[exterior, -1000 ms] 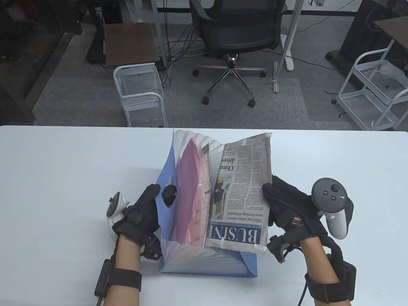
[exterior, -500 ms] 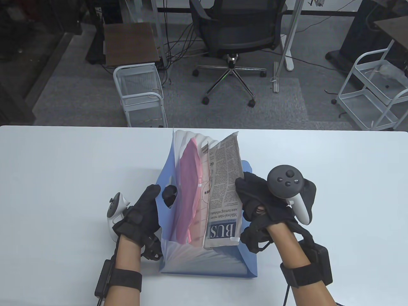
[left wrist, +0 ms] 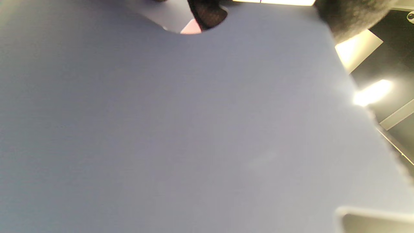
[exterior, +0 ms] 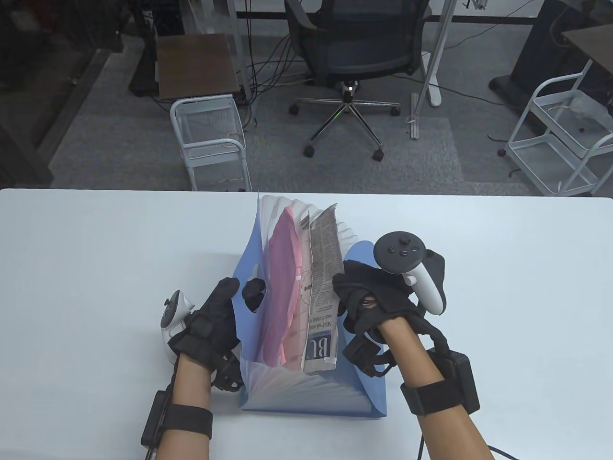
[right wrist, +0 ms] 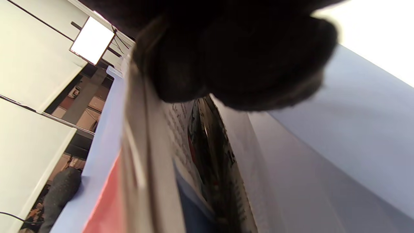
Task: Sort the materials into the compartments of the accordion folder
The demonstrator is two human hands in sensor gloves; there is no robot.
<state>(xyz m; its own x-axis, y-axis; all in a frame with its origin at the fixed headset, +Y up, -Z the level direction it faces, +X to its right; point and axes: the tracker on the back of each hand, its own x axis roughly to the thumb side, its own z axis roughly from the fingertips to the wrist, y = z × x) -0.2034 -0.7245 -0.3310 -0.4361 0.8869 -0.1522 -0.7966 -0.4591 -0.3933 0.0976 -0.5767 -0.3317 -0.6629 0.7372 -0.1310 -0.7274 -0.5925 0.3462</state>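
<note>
Gloved fingers (exterior: 346, 282) of the right hand (exterior: 371, 302) curl round the edge of a folded newspaper (exterior: 322, 287), holding it nearly upright in one of the pockets of a blue accordion folder (exterior: 368, 383) standing fanned open on a white table (exterior: 96, 268). The left hand (exterior: 210, 321) grips the folder's left cover, fingers flat on the outside and the thumb (exterior: 254, 289) poking through the cover's cut-out handle, steadying it. A pink sheet (exterior: 282, 287) sits in a pocket to the left of the newspaper, with what looks like a pale printed page between the two. The newspaper stands well above the pocket edges, so it appears only partly seated; in the right wrist view its pages sag open between the dividers. Judging by this, at least two items are filed and the newspaper is being placed. It probably needs pushing down. No other loose material is visible on the table, so the sorting looks close to done.
</note>
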